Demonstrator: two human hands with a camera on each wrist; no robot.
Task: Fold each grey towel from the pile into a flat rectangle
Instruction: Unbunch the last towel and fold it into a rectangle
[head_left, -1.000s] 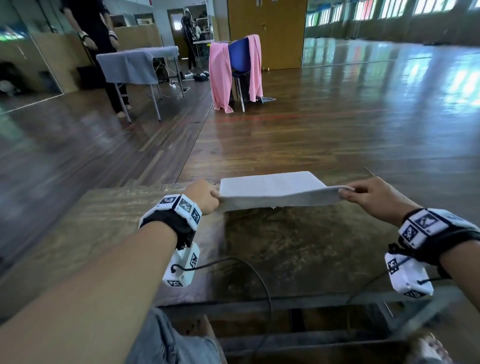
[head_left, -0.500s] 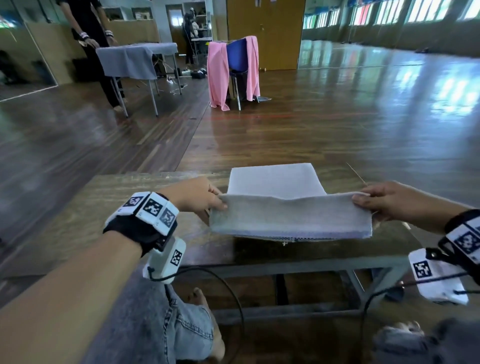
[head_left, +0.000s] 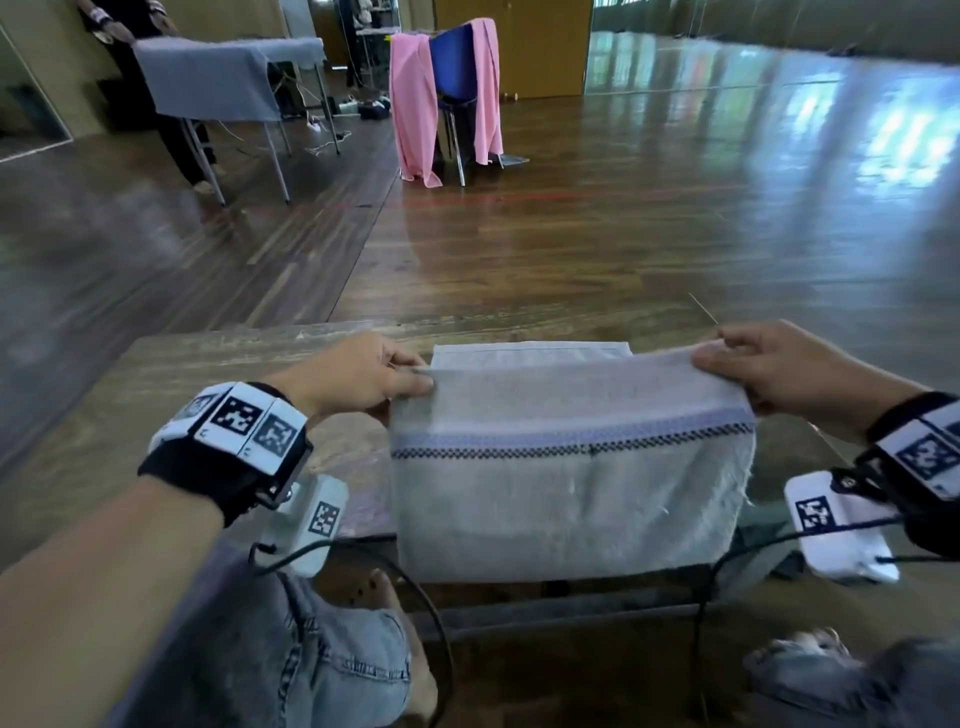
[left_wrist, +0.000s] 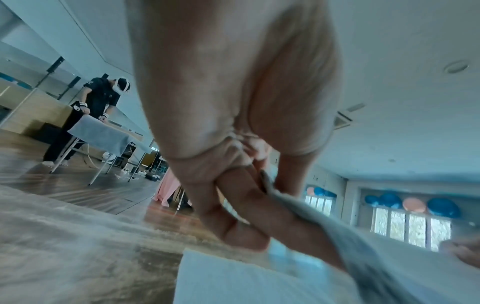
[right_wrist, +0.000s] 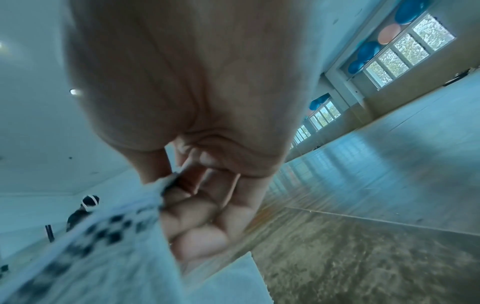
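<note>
A grey towel with a purple and black woven stripe hangs between my hands over the near edge of the wooden table. My left hand pinches its upper left corner, and my right hand pinches the upper right corner. Behind the hanging part, a flat layer of grey towel lies on the table; whether it is the same towel is unclear. In the left wrist view the fingers clamp the cloth edge. In the right wrist view the striped cloth runs out from the pinch.
My knees in jeans sit below the table's metal frame. Wrist camera cables hang under my arms. Farther off stand a chair draped in pink cloth and another person's table covered with grey cloth.
Both hands have lifted the near edge of the towel and drawn it toward me. It hung as a thin strip before; now a tall striped panel hangs down over the table's front edge.
</note>
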